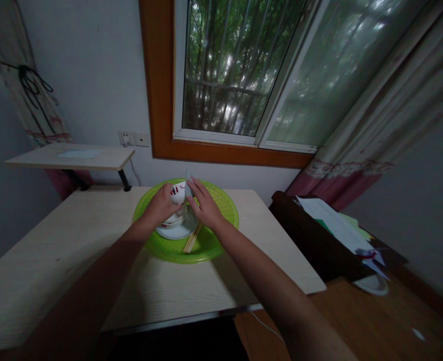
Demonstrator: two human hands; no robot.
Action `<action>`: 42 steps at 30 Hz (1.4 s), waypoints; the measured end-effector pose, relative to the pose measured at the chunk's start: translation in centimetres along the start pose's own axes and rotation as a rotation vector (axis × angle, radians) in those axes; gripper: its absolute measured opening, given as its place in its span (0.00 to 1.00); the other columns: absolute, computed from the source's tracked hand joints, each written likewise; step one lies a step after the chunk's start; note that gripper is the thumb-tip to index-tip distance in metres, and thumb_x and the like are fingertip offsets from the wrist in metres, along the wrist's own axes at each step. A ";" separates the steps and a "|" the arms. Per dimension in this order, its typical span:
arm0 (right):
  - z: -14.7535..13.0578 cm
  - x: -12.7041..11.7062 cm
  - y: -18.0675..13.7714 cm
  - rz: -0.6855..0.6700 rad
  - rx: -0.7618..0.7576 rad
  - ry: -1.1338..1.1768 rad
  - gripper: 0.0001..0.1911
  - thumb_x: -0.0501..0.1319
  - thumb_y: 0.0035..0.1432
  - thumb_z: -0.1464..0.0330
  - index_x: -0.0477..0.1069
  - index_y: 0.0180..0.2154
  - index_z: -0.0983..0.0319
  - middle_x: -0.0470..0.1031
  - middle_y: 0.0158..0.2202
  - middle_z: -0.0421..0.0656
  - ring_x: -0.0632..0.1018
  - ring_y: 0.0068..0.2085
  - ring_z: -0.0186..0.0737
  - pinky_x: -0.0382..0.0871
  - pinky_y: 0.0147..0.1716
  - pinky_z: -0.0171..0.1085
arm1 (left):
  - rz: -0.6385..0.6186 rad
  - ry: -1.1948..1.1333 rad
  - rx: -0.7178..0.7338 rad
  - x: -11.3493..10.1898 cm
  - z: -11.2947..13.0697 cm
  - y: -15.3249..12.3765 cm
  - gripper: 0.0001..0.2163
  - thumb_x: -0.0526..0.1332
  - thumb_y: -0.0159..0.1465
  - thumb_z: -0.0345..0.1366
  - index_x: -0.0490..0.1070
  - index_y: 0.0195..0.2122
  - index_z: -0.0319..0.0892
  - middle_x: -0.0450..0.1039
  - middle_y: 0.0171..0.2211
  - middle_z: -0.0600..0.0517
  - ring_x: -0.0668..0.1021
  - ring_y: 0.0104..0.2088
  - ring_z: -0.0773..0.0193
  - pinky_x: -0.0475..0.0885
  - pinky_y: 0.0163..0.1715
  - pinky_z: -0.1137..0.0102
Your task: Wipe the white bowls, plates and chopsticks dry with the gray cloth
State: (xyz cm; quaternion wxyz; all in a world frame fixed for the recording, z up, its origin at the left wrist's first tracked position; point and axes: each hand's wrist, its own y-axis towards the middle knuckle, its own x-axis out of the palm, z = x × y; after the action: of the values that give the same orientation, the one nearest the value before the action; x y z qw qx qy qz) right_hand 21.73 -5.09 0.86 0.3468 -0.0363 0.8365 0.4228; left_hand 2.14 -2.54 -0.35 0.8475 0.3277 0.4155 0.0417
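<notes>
Over the green plastic basket (202,258), my left hand (161,204) is closed around a small white bowl (177,192) with red and dark markings, tipped so its mouth faces right. My right hand (205,203) presses a pale grey-blue cloth (189,190) at the bowl's mouth; part of the cloth sticks up above the fingers. Below the hands, white bowls (172,222) sit on a white plate (174,233) in the basket. Several wooden chopsticks (192,240) lie beside the plate. Just how far the cloth reaches into the bowl is hidden.
The basket stands on a light wooden table (74,250). A raised shelf (74,158) on black legs is at the back left. Behind are a wall socket (126,138) and a window (236,75). Papers (334,223) lie on a dark piece of furniture to the right.
</notes>
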 end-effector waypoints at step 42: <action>2.4 0.9 -0.2 0.111 0.425 0.508 0.45 0.69 0.51 0.53 0.53 0.64 0.62 0.65 0.62 0.53 0.69 0.61 0.50 0.61 0.63 0.50 | 0.026 -0.428 -0.174 0.1 -0.1 0.0 0.37 0.69 0.51 0.45 0.52 0.58 0.45 0.65 0.58 0.41 0.75 0.54 0.55 0.73 0.50 0.62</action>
State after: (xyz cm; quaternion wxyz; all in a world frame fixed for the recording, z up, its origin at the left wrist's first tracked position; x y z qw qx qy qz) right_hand 22.42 -3.28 -0.81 0.1036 -0.0219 0.9664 0.2343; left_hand 2.07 -2.46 -0.47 0.9408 0.2599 0.2168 0.0180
